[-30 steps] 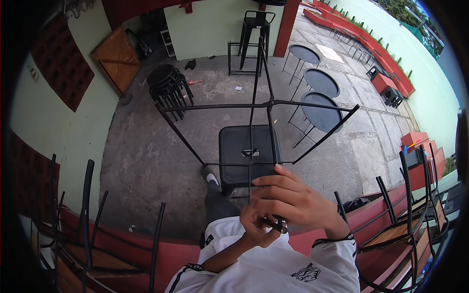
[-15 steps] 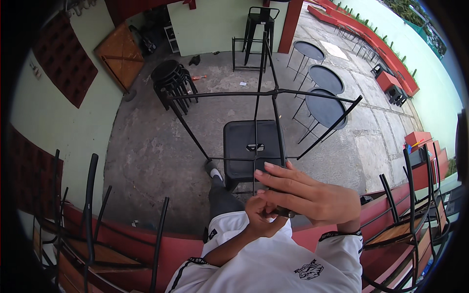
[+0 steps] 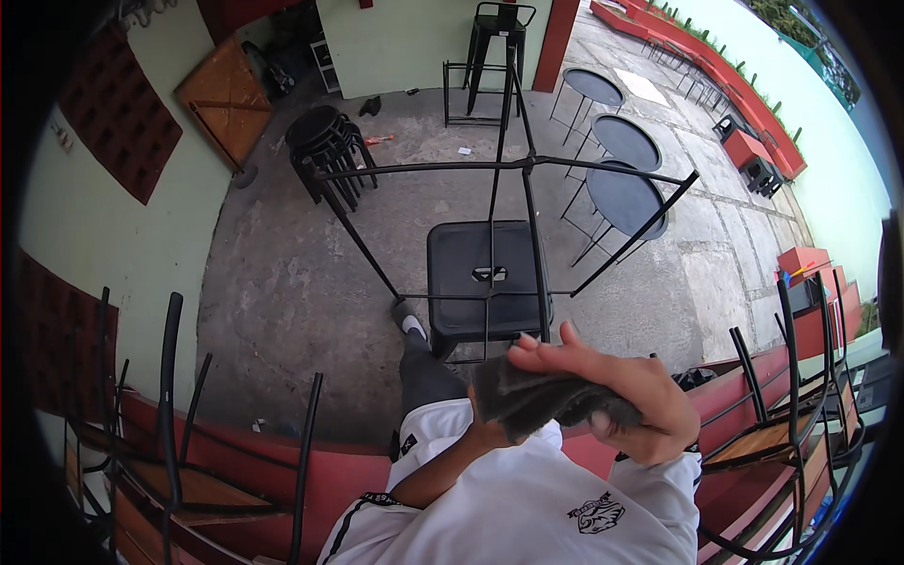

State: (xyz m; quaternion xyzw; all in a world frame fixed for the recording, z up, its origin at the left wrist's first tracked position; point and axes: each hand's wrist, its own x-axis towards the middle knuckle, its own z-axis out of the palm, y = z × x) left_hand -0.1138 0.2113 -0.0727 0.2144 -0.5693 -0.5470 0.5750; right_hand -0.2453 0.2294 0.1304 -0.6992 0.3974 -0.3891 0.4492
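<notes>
My right hand is closed over a folded dark grey sheet, its fingers across the top and its thumb below. Whether the sheet is cloth or sandpaper I cannot tell. At the sheet's left end is my left hand, gripping it from below; most of its fingers are hidden behind the sheet. Just beyond my hands stands a thin black metal frame with crossed bars. Through its bars shows a black square stool with a slot in the seat.
Stacked black stools stand at the left, near a wooden door. Round dark tray tables line the right. Chairs with wooden seats flank me on both sides. A black high stool is at the back.
The dark grey sheet has come into plain view between my hands, which were pressed close together before. My right hand has turned and curled round it. The view has shifted slightly.
</notes>
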